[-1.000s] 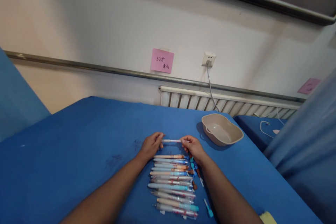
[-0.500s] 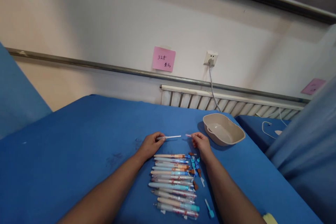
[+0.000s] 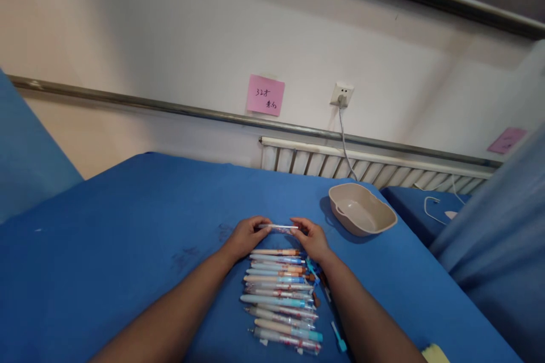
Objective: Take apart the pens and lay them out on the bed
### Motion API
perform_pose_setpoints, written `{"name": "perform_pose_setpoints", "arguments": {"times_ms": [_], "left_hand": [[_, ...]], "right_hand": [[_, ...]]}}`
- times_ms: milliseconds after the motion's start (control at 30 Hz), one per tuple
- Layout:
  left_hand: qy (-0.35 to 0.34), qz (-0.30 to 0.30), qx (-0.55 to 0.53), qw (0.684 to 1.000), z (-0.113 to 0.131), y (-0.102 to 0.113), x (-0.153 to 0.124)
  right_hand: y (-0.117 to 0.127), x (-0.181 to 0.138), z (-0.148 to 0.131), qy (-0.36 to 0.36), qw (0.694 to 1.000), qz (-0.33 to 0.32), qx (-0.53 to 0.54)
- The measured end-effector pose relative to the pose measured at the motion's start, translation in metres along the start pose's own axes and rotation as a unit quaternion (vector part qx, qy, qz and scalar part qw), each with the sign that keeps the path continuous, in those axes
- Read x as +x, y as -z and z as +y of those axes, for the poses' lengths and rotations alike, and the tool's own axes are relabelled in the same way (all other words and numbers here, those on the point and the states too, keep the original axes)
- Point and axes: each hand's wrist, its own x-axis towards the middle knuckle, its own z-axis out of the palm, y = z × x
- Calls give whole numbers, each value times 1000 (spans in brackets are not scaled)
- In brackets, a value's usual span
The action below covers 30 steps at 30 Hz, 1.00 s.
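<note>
My left hand (image 3: pixel 247 237) is closed on the left end of a slim pen (image 3: pixel 281 227); a white stick-like part and a clear, pink-patterned barrel show between my hands. At its right end, the thumb and fingers of my right hand (image 3: pixel 313 238) pinch the patterned barrel. Just below, a column of ballpoint pens (image 3: pixel 276 299) in peach, light blue and clear patterned plastic lies side by side. Small blue and brown clip-like pieces (image 3: pixel 313 269) lie by their right ends, partly hidden under my right wrist. A single teal piece (image 3: pixel 339 337) rests lower down.
A beige basin (image 3: pixel 361 210) stands at the back right of the blue-covered table (image 3: pixel 140 221). Behind it are a radiator (image 3: pixel 315 161) and a socket (image 3: pixel 342 94) with a plugged-in cable. A blue curtain (image 3: pixel 502 249) hangs at the right. Something yellow (image 3: pixel 434 353) shows at the bottom edge.
My right hand has moved left and slightly down to meet the pen in my left hand. The gap between the white stick and the right hand's small pinkish piece has closed.
</note>
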Motion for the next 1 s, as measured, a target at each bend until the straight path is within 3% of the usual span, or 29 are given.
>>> {"name": "perform_pose_setpoints", "arguments": {"times_ms": [100, 267, 433, 600, 767, 1000], "left_hand": [[-12, -8, 16, 1000, -1, 0, 0], [-8, 26, 51, 998, -10, 1, 4], [-57, 30, 157, 985, -18, -1, 6], [-60, 34, 199, 978, -19, -2, 7], [-34, 75, 229, 970, -18, 0, 4], [-29, 59, 220, 973, -17, 1, 4]], "right_hand": [[3, 1, 3, -17, 1000, 0, 0], [18, 8, 15, -42, 996, 70, -24], [23, 10, 22, -53, 991, 100, -65], [17, 6, 14, -29, 992, 64, -107], [13, 2, -2, 2, 989, 7, -149], [26, -4, -16, -28, 944, -52, -324]]}}
